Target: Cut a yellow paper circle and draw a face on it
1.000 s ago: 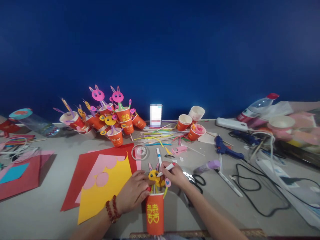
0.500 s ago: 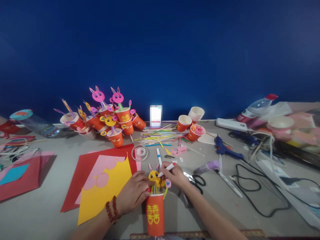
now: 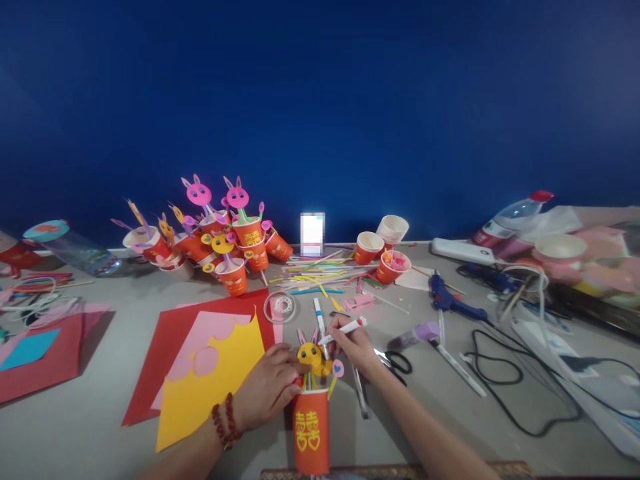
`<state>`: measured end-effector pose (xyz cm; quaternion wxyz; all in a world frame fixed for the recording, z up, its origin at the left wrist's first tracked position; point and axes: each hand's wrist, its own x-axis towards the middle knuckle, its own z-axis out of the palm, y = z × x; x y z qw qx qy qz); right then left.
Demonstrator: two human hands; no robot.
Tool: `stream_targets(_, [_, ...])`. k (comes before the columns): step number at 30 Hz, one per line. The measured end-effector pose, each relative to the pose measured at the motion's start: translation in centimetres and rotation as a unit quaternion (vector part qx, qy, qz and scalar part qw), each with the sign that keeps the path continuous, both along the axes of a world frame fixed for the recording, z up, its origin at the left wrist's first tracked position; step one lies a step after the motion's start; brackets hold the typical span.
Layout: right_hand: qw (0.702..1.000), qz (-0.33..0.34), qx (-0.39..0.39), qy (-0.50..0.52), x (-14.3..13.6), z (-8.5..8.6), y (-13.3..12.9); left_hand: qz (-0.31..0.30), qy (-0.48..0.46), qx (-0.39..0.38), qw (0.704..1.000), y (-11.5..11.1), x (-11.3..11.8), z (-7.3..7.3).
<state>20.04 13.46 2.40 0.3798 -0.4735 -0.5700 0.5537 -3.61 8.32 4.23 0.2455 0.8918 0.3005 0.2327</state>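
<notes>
A yellow paper rabbit [image 3: 310,356] with pink ears and dark round eyes rises out of a red paper cup [image 3: 312,433] with yellow characters. My left hand [image 3: 273,381] is closed at the rabbit's left side, its fingers holding the rabbit just above the cup rim; the thumb is partly hidden. Between the fingers of my right hand [image 3: 356,343] is a white marker [image 3: 345,329] with a red end. Its tip points left, close beside the rabbit's head, and I cannot tell whether it touches. A pink disc with a blue heart [image 3: 338,369] sticks out at the cup's right.
Red and yellow paper [image 3: 215,380] lies left. Finished rabbit cups [image 3: 233,275] stand behind, with loose coloured sticks [image 3: 320,272] at centre. Scissors [image 3: 399,362], a glue stick [image 3: 417,335] and a blue glue gun [image 3: 453,301] with a black cord lie right.
My right hand and the marker have drawn slightly right and up from the rabbit's eye, showing more of its face. My left hand keeps its hold.
</notes>
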Motion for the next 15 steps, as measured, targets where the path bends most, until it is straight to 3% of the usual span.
stream_targets(4, [0.999,0.049,-0.007,0.008,-0.8,0.5,0.9,0.001,0.0,0.006,1.0,0.0,0.0,-0.1])
stream_targets(8, [0.995,0.098,-0.029,0.011,-2.3,0.0,1.7,0.006,0.01,0.013,1.0,-0.1,0.0,-0.1])
stream_targets(15, [0.996,0.091,-0.014,-0.001,-2.8,-0.9,2.0,-0.001,0.008,0.02,1.0,0.0,0.1,0.0])
